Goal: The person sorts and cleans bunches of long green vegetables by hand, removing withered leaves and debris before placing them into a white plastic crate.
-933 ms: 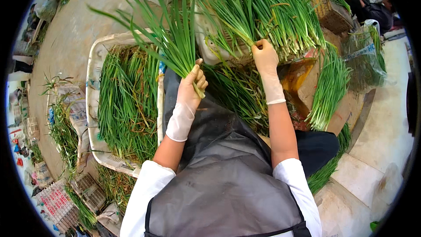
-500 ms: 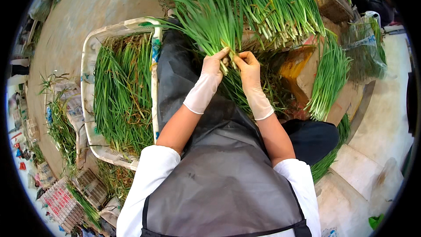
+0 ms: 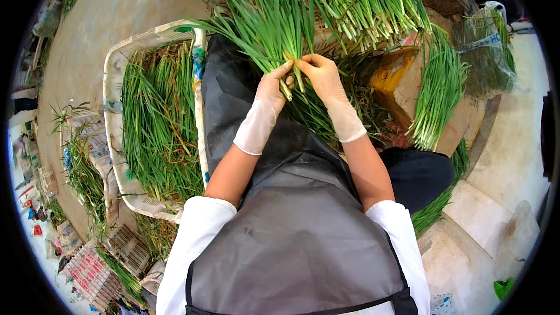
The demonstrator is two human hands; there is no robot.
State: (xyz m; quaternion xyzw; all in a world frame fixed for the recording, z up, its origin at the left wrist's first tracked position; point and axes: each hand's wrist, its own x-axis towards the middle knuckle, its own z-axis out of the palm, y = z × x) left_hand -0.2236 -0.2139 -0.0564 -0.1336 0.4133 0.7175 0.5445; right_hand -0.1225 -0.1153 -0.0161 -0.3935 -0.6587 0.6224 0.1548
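Observation:
A bunch of garlic chives [image 3: 279, 23], long green leaves with pale stem ends, is held in front of me. My left hand [image 3: 270, 86], in a thin whitish glove, is closed around the stems, and the pale ends stick out below its fingers. My right hand [image 3: 321, 76], gloved likewise, pinches at the stems close to the left fingertips. A yellowish bit shows at its fingertips, too small to make out fully. Just beyond lies a large pile of garlic chives [image 3: 373, 6], pale ends toward me.
At my left stands a white plastic basket [image 3: 111, 134] full of chives with brown, dried leaves. A neat chive bundle [image 3: 438, 90] lies at the right beside a yellow crate [image 3: 394, 76]. Further right is a clear plastic bag [image 3: 487, 52]. A dark apron covers my lap.
Both hands and the bunch have shifted slightly left. My right hand has turned inward, its fingers now higher across the stems. The left hand keeps its hold.

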